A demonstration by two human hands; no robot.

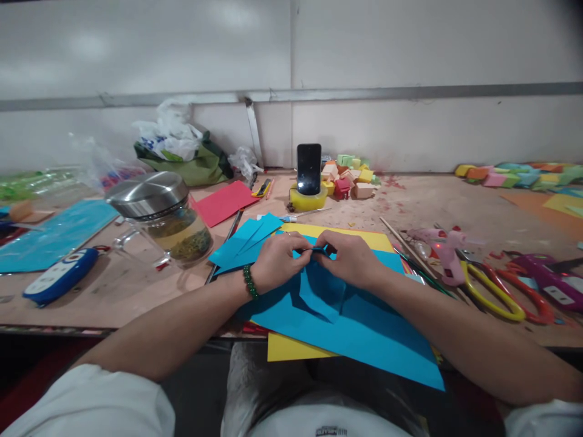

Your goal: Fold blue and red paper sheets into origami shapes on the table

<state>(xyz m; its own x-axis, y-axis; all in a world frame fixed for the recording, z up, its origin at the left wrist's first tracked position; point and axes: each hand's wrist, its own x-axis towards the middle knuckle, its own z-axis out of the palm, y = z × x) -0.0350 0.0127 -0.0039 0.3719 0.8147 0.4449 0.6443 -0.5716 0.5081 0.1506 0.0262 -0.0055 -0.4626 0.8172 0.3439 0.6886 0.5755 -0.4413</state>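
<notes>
My left hand (277, 260) and my right hand (348, 260) meet at the middle of the table, both pinching a small folded piece of blue paper (319, 249) between the fingertips. A green bead bracelet (250, 281) circles my left wrist. Under the hands lies a large blue sheet (359, 331) on top of a yellow sheet (291, 349) that overhangs the table's front edge. Folded blue paper strips (246, 240) fan out just left of my left hand.
A glass jar with a steel lid (166, 218) stands at the left, beside a blue case (59, 276). Right of the sheets lie a pink glue gun (444, 249) and scissors (494, 294). A phone (308, 169) leans on a tape roll by foam blocks (353, 179). Red paper (225, 203) lies behind.
</notes>
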